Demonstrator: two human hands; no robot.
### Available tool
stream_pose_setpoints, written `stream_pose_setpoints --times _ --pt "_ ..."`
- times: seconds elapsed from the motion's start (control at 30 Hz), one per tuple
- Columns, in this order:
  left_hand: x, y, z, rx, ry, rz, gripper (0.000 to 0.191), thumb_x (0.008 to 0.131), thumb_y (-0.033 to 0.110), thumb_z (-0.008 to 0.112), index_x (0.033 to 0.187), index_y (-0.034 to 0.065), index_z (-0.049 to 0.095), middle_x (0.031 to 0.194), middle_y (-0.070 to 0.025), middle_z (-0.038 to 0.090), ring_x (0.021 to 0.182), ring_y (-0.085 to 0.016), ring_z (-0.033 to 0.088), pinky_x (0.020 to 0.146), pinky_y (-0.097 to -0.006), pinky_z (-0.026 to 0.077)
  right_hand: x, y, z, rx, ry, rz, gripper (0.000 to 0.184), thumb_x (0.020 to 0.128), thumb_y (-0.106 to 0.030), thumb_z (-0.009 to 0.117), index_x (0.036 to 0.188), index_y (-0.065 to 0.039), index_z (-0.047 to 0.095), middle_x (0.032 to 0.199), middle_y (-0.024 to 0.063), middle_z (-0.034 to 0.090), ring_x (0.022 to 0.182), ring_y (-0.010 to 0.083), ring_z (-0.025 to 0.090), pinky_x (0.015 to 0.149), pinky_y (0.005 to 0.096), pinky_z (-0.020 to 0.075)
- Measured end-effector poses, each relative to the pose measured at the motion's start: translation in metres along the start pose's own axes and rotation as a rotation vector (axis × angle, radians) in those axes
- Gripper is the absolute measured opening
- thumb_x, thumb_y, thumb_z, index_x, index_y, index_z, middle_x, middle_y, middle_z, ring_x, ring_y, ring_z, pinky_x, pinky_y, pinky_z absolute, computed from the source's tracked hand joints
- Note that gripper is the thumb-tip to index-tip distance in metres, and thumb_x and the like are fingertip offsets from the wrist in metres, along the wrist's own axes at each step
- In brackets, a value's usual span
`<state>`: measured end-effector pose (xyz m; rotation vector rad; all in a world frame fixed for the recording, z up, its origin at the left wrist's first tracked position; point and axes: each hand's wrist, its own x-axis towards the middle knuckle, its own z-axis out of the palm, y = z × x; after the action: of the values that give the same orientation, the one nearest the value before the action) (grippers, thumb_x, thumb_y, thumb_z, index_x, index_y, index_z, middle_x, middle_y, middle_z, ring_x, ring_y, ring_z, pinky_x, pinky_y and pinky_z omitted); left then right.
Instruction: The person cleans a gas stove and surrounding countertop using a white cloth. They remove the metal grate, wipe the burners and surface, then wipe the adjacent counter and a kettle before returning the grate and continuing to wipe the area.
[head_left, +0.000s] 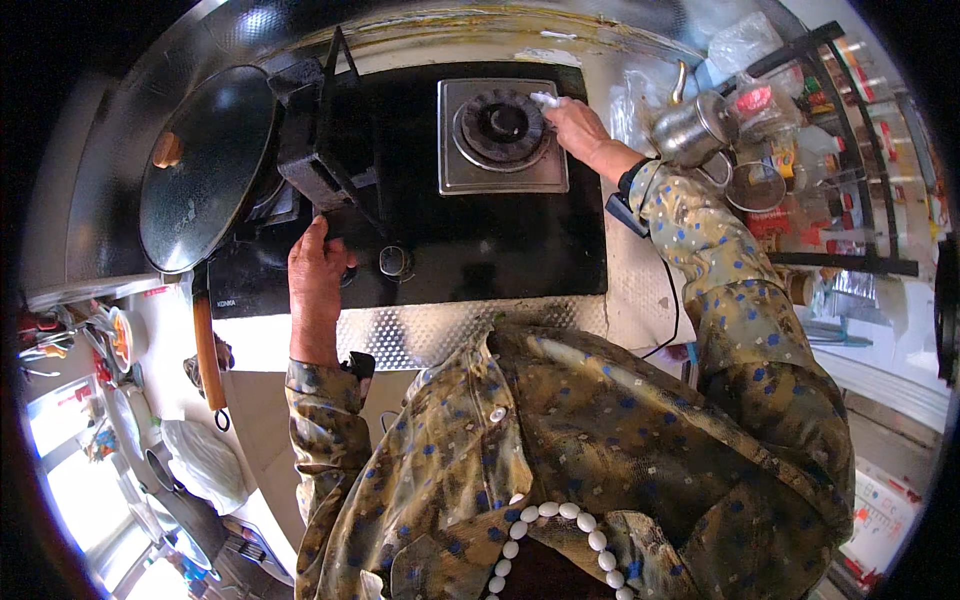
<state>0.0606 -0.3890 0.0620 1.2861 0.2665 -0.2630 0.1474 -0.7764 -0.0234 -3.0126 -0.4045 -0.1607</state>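
Observation:
A black gas hob (510, 247) with a glass top lies before me. My right hand (585, 135) pinches a small white wipe (546, 99) against the upper right edge of the dark round burner (502, 124). Around that burner is a square metal drip plate (454, 176), with no pot stand over it. On the left, my left hand (316, 281) grips the near lower end of a black metal pot stand (311, 169), tilted up off the glass. Its exact finger contact is partly hidden. Below the stand shows a control knob (394, 261).
A lidded pan (206, 172) with a wooden handle (208, 345) occupies the left burner. At right stand a metal kettle (686, 135), a glass cup (756, 186) and a black rack (862, 150) of bottles. A white plastic bag (201, 461) lies lower left.

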Motion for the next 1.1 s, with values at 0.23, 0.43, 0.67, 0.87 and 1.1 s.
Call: stream_pose_setpoints --times 0.23,0.43,0.67,0.87,1.1 --pt "0.002 -0.007 -0.007 0.015 0.081 -0.018 0.021 0.085 0.026 0.048 0.069 0.0117 0.046 0.047 0.0027 0.038 0.039 -0.008 0.034 0.048 -0.0259 0.038 -0.047 -0.033 -0.002 0.012 -0.047 -0.049 0.014 0.068 -0.005 0.052 0.079 -0.003 0.061 0.086 0.0167 0.052 0.083 0.0315 0.051 0.072 0.0384 0.0458" --pt "0.004 -0.01 -0.013 -0.013 0.0 0.0 0.021 0.084 0.025 0.049 0.069 0.0111 0.046 0.05 0.0025 0.041 0.04 -0.008 0.035 0.047 -0.0259 0.038 -0.067 -0.062 0.002 0.133 0.087 -0.17 0.013 0.074 -0.007 0.048 0.077 -0.001 0.059 0.088 0.0134 0.05 0.084 0.0297 0.049 0.073 0.0385 0.0442" --pt "0.005 -0.009 -0.013 0.025 0.011 0.023 0.025 0.083 0.025 0.048 0.063 0.0104 0.046 0.049 0.0034 0.037 0.042 -0.008 0.035 0.048 -0.0253 0.038 -0.051 -0.044 -0.023 0.468 -0.065 -0.043 0.014 0.069 -0.009 0.054 0.079 -0.011 0.064 0.076 0.013 0.061 0.076 0.0268 0.059 0.067 0.0353 0.0446" --pt "0.002 -0.007 -0.015 -0.018 -0.029 0.006 0.022 0.083 0.025 0.049 0.066 0.0106 0.047 0.052 0.0031 0.039 0.043 -0.008 0.036 0.049 -0.0252 0.038 -0.057 -0.048 -0.011 0.2 0.202 0.099 0.008 0.069 -0.007 0.055 0.074 -0.006 0.061 0.074 0.0183 0.059 0.073 0.0325 0.058 0.064 0.0392 0.0448" --pt "0.004 -0.007 -0.016 -0.04 0.017 -0.007 0.023 0.081 0.026 0.051 0.069 0.0069 0.048 0.054 0.0008 0.042 0.042 -0.008 0.037 0.049 -0.0264 0.04 -0.036 -0.091 -0.029 0.53 -0.146 -0.209 0.009 0.072 -0.006 0.054 0.079 -0.005 0.06 0.073 0.0151 0.059 0.069 0.028 0.058 0.061 0.0363 0.0447"
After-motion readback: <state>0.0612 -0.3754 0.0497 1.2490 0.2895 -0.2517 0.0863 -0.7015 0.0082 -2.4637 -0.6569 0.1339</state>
